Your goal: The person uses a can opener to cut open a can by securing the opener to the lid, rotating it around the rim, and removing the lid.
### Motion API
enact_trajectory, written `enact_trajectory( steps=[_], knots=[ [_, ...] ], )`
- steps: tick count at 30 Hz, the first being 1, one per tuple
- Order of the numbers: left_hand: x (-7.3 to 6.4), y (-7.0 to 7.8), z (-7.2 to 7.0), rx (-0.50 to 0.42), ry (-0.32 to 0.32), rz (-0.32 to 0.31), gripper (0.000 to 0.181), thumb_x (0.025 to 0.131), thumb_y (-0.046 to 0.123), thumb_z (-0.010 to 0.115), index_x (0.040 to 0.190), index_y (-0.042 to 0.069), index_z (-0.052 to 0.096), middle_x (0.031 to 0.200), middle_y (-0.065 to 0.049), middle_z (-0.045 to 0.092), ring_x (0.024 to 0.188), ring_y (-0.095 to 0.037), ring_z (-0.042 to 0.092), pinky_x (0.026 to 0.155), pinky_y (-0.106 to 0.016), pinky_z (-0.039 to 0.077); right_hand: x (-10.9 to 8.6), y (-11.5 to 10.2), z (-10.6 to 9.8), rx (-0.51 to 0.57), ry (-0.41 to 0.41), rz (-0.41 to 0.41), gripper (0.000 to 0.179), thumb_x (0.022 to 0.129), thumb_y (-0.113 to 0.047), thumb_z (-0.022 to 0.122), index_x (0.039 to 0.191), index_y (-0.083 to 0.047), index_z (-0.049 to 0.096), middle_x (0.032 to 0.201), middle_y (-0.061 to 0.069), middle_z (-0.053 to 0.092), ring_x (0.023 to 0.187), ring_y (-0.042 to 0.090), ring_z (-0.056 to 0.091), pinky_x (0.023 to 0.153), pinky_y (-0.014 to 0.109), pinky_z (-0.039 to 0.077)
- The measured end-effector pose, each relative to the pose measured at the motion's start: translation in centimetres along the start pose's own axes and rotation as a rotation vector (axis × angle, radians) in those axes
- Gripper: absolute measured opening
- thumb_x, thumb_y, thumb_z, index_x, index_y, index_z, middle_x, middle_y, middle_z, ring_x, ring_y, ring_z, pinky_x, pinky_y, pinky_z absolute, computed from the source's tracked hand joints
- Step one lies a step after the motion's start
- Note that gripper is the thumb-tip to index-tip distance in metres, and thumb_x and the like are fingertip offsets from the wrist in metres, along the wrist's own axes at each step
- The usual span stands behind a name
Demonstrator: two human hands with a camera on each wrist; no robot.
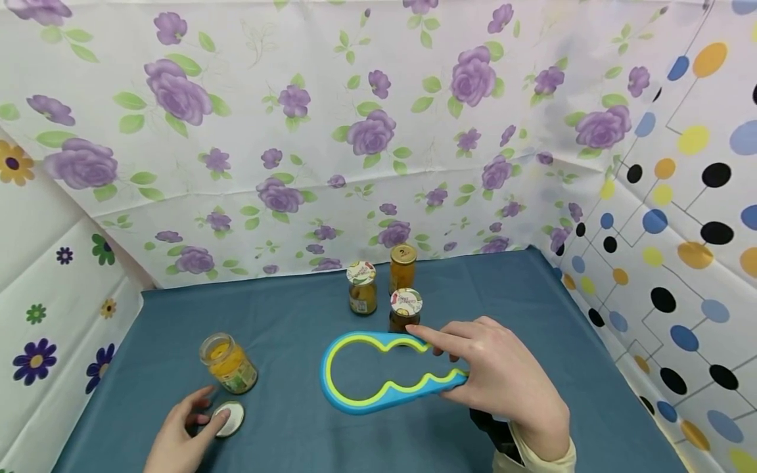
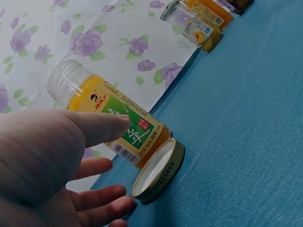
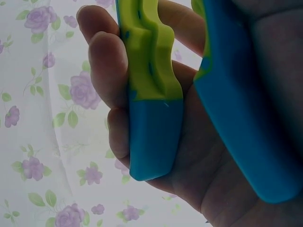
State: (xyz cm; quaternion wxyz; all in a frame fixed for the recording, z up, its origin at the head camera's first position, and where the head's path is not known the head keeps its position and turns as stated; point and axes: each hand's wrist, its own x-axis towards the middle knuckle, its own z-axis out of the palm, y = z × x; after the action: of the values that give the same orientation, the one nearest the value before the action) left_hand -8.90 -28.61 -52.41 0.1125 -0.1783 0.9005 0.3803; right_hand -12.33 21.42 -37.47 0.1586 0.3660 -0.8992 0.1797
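From here I see my right hand (image 1: 503,373) gripping the jar opener (image 1: 408,393) across both handles (image 1: 451,382), presumably so squeezing tightens its loop, while my left hand (image 1: 183,433) lies loosely open beside the lid (image 1: 230,420), set white face up on the desk (image 1: 296,437) near the uncapped jar (image 1: 230,365).

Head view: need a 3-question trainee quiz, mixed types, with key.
1. Fill the gap: the ____ hand holds the blue-and-yellow jar opener.
2. True or false: the loose lid by the left hand lies with its pale inside facing up.
3. Count: besides the uncapped jar, how many lidded jars are there?

Key: 1. right (the right hand); 2. true; 3. three.
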Motion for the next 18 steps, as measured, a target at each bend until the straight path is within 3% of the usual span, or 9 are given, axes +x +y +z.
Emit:
enact_trajectory(
  steps=[7,15,18],
  knots=[
    [-0.6,0.6,0.2,-0.074,0.088,-0.023,0.086,0.104,0.055,0.065,0.159,-0.005,0.037,0.147,-0.034,0.039,0.121,-0.046,0.054,0.099,-0.060,0.048,0.0,0.1,0.1,0.006,-0.006,0.000,0.095,0.065,-0.024,0.101,0.151,-0.036,0.063,0.102,-0.019,0.071,0.077,-0.001,0.051,0.076,0.033,0.049],
    [-1.7,1.6,1.0,-0.188,0.396,-0.061,0.052,0.111,0.031,0.060,0.153,0.002,0.051,0.148,-0.027,0.046,0.118,-0.037,0.054,0.080,-0.040,0.044,0.0,0.2,0.0,0.007,-0.014,0.003,0.095,0.064,-0.024,0.102,0.150,-0.034,0.064,0.101,-0.019,0.070,0.077,-0.001,0.051,0.076,0.032,0.048],
    [-2.0,1.7,1.0,-0.218,0.482,-0.066,0.045,0.111,0.029,0.059,0.149,0.004,0.056,0.143,-0.023,0.051,0.110,-0.026,0.056,0.075,-0.031,0.043,-0.1,0.2,-0.1,0.004,-0.015,0.004,0.096,0.064,-0.024,0.102,0.151,-0.035,0.063,0.101,-0.019,0.070,0.077,0.000,0.051,0.076,0.032,0.048]
  ],
)
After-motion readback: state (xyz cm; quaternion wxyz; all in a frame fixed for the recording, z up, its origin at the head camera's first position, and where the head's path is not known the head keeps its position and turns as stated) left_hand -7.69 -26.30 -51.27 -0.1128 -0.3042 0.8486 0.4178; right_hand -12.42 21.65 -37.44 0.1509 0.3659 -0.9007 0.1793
